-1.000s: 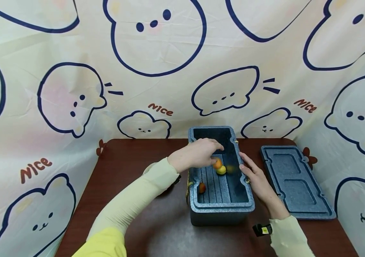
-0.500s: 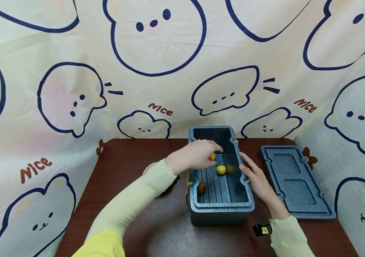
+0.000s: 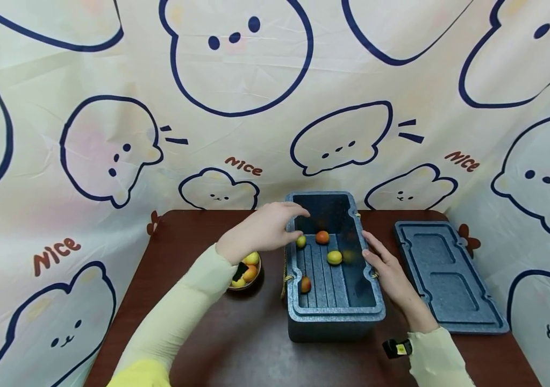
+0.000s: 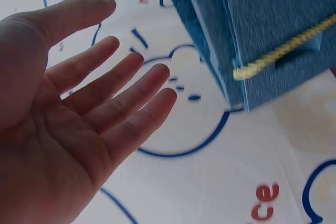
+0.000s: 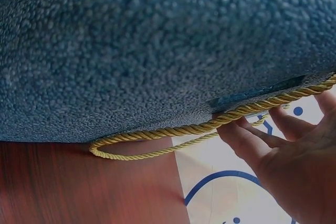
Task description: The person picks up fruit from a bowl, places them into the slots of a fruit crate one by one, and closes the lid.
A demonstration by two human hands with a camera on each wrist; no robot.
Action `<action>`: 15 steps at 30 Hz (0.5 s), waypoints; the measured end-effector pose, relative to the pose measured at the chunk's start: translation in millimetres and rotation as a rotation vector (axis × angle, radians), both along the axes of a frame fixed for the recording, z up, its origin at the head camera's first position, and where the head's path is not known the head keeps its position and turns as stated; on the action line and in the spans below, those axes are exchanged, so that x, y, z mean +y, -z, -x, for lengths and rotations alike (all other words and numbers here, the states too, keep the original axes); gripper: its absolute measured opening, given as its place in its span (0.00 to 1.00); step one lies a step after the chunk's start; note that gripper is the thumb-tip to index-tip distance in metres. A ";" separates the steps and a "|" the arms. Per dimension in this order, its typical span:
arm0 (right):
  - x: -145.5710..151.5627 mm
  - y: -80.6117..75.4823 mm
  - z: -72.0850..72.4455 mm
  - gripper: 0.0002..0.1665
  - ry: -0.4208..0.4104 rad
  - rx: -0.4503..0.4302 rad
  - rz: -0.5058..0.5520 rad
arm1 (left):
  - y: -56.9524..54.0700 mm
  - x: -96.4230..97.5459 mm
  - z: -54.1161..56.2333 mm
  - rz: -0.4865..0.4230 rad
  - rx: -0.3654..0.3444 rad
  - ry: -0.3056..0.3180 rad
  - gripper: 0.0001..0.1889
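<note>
A blue-grey foam box [image 3: 336, 317] stands uncovered on the table. Inside lie several small fruits: a reddish-orange one [image 3: 322, 237], a yellow one [image 3: 335, 257], a yellow-green one [image 3: 300, 241] by the left wall, and another reddish-orange one [image 3: 305, 284] nearer the front. My left hand [image 3: 266, 227] is over the box's left rim, its fingers spread and holding nothing; the left wrist view shows its bare palm [image 4: 68, 114]. With its fingers against the outer right side, my right hand [image 3: 391, 274] touches the box beside a yellow rope [image 5: 210, 125].
A round bowl [image 3: 258, 275] of yellow and orange fruits sits left of the box, partly behind my left wrist. The box's lid [image 3: 451, 277] lies flat to the right. A patterned curtain [image 3: 236, 134] hangs behind the brown table [image 3: 236, 344].
My left hand has come out of the box to the left, letting go of an orange fruit, which now lies on the box floor. The bowl has come into view. My right hand stays put.
</note>
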State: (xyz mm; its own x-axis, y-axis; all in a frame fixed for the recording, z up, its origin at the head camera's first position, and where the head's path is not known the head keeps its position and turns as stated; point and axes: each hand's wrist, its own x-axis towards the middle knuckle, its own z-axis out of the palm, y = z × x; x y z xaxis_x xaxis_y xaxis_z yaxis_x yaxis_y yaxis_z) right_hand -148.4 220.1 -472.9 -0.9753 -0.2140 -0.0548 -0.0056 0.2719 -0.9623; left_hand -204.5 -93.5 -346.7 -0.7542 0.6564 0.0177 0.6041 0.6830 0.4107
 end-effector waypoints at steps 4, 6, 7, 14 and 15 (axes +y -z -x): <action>-0.6 -0.1 -0.6 0.36 0.002 -0.004 0.007 | -1.5 -21.8 -2.2 -0.066 0.039 -0.070 0.24; -0.8 0.3 -0.6 0.36 0.002 -0.004 0.007 | -1.2 -32.8 -4.8 -0.089 0.051 -0.112 0.25; -0.9 0.5 -0.5 0.36 0.002 -0.004 0.007 | -0.5 -38.2 -6.2 -0.099 0.053 -0.132 0.26; -0.8 0.3 -0.9 0.36 0.009 -0.005 0.008 | 25.2 -78.6 -14.2 -0.155 0.041 -0.289 0.29; -0.7 0.3 -1.0 0.36 0.008 -0.005 0.008 | 32.0 -85.1 -15.0 -0.163 0.039 -0.310 0.29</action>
